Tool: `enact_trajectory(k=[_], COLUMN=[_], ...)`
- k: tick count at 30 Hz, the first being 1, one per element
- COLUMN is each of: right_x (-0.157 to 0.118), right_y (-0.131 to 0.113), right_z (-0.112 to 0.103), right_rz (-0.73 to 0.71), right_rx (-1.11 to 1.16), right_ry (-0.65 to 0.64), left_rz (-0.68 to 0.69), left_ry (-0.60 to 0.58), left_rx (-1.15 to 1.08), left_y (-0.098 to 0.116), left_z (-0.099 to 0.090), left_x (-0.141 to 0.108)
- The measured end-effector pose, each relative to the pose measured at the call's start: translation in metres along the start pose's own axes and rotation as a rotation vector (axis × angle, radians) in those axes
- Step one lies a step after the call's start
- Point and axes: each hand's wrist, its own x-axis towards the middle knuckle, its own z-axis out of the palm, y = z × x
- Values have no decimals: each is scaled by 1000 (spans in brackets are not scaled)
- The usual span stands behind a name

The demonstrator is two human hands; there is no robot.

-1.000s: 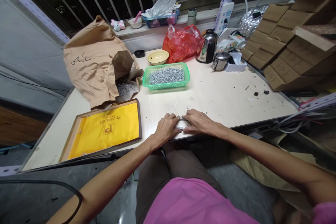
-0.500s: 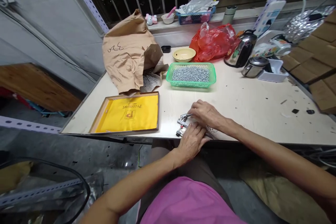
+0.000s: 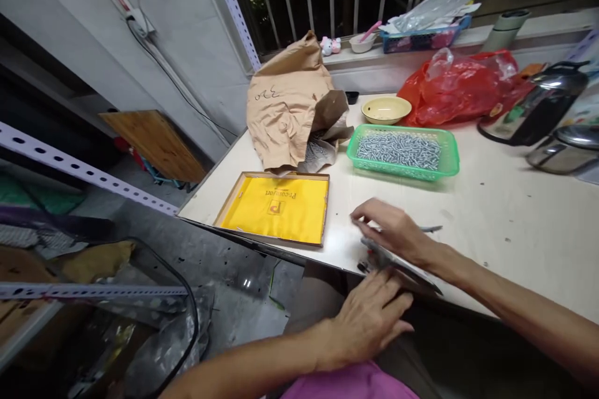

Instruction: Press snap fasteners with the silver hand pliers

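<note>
Near the table's front edge is a grey metal tool point(image 3: 405, 267), blurred by motion, with a small dark and red fitting at its left end. My left hand point(image 3: 374, 305) lies against its near side, fingertips on it and thumb spread away. Just above the tool, my right hand point(image 3: 393, 230) is curled, thumb and fingertips pinched close together; anything between them is too small or blurred to make out. A thin grey piece point(image 3: 431, 229) juts out behind the right hand, its other end hidden.
A green basket point(image 3: 449, 153) of small metal pins stands beyond my hands. To the left lie a shallow tray point(image 3: 327, 209) with a yellow cloth and a brown paper bag point(image 3: 285, 106). A cream bowl point(image 3: 386, 110), red plastic bag point(image 3: 458, 90) and kettle point(image 3: 538, 106) stand behind.
My view has swung left, so the table's things appear farther right. The right hand has lifted off the tool's left end, and the tool appears turned. My left hand stays on it.
</note>
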Motion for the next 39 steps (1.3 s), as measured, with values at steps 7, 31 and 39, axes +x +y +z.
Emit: enact_trajectory(k=[7, 31, 39], right_x=[34, -136, -138], right_y=[65, -15, -17], right_z=[-78, -8, -7], right_rz=[202, 516, 466], right_rx=[-431, -76, -70], right_ry=[311, -117, -58], left_rz=[-389, -145, -431], left_ry=[339, -253, -115], left_rx=[123, 454, 310], left_y=[-67, -207, -193], left_z=[-68, -85, -99], left_x=[-27, 53, 34])
